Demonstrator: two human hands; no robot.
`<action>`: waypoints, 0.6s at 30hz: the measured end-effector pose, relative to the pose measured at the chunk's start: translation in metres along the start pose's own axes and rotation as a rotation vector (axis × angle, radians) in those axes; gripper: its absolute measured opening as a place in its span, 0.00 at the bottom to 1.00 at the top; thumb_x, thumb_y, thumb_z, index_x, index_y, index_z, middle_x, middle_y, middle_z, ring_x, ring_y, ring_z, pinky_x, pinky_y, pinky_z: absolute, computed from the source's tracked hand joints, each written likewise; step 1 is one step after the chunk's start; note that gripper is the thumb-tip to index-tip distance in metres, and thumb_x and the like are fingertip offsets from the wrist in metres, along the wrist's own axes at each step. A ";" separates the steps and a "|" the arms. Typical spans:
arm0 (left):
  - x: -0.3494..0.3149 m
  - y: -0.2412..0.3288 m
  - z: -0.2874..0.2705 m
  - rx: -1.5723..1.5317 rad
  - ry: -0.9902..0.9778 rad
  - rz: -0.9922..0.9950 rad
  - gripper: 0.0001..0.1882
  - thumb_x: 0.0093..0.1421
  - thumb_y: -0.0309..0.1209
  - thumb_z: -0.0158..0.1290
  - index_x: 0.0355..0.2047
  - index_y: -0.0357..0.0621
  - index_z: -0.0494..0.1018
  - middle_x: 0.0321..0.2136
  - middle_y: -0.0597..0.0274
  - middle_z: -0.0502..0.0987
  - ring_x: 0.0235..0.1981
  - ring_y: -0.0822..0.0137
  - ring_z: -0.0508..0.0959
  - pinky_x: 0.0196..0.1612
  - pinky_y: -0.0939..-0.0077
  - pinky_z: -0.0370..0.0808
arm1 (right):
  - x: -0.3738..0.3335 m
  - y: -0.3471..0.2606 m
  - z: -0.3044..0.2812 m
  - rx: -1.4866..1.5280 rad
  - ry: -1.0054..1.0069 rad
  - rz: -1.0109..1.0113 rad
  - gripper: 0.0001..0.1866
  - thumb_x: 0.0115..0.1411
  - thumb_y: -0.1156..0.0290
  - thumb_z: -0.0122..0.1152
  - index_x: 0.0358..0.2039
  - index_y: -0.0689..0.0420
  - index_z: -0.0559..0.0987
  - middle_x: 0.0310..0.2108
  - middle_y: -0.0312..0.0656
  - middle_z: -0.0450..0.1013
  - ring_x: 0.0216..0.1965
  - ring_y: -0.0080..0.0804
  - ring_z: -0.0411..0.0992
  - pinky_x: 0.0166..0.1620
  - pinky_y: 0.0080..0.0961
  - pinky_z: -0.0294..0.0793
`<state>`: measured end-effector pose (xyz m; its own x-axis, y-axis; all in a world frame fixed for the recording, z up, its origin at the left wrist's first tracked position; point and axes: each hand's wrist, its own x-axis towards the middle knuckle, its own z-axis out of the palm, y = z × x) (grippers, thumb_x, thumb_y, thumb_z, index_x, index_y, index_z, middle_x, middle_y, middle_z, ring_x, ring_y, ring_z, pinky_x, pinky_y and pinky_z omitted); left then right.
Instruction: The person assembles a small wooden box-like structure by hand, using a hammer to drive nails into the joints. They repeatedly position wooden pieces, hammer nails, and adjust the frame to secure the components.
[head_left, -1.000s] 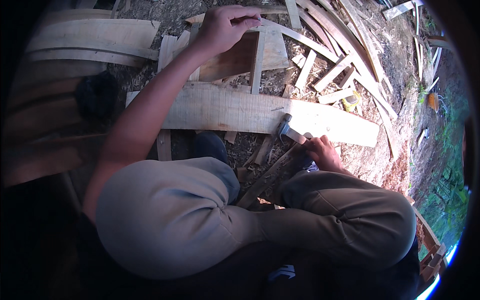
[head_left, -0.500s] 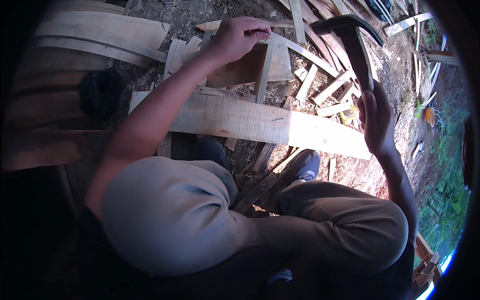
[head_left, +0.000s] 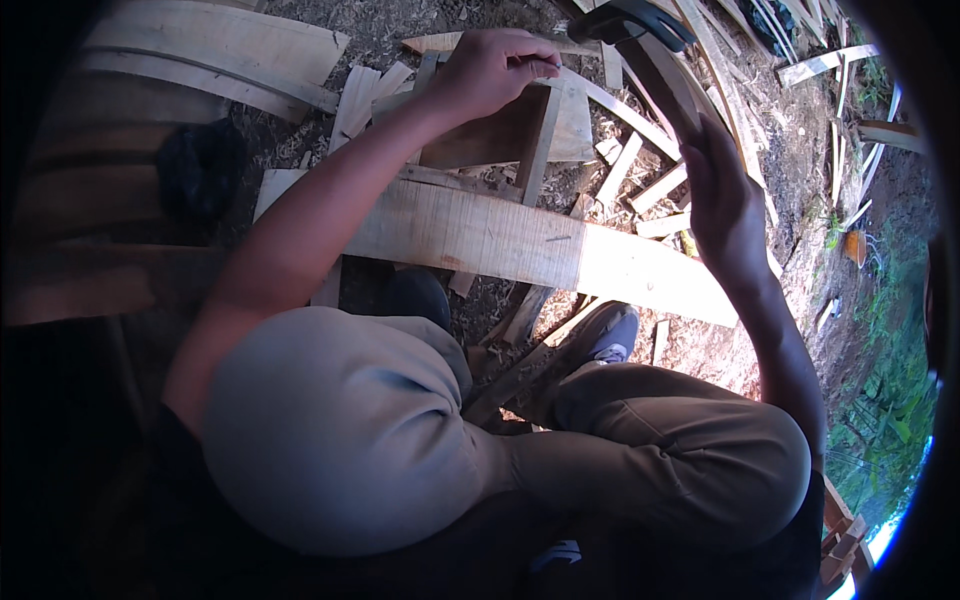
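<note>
Right hand (head_left: 724, 195) clamped on a hammer (head_left: 660, 80); left hand (head_left: 488, 76) pinching a tiny item (head_left: 558, 68) too small to identify

The right grip (head_left: 724, 208) holds a hammer (head_left: 655, 75) near scattered wooden strips (head_left: 620, 170).

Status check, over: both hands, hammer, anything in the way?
Right hand gripping hammer, raised. Left hand pinching small item, unidentifiable, by wooden frame. Long plank between frame and shoes; wood offcuts beside frame.

Black hammer head (head_left: 630, 22), pale plank (head_left: 480, 232) (its grain finely streaked), khaki trousers (head_left: 335, 430).
</note>
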<state>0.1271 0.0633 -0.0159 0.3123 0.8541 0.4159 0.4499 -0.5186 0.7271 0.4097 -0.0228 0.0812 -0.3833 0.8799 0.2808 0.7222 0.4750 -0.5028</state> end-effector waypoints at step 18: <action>0.002 -0.002 0.004 -0.014 0.022 -0.019 0.09 0.61 0.32 0.62 0.41 0.44 0.82 0.35 0.63 0.84 0.35 0.71 0.84 0.40 0.77 0.80 | 0.003 0.010 0.011 -0.036 -0.090 -0.013 0.15 0.68 0.73 0.57 0.54 0.59 0.72 0.34 0.52 0.80 0.32 0.50 0.81 0.31 0.41 0.79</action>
<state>0.1308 0.0660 -0.0184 0.2857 0.8643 0.4139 0.4441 -0.5021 0.7421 0.4090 -0.0154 0.0679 -0.4419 0.8717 0.2119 0.7362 0.4874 -0.4695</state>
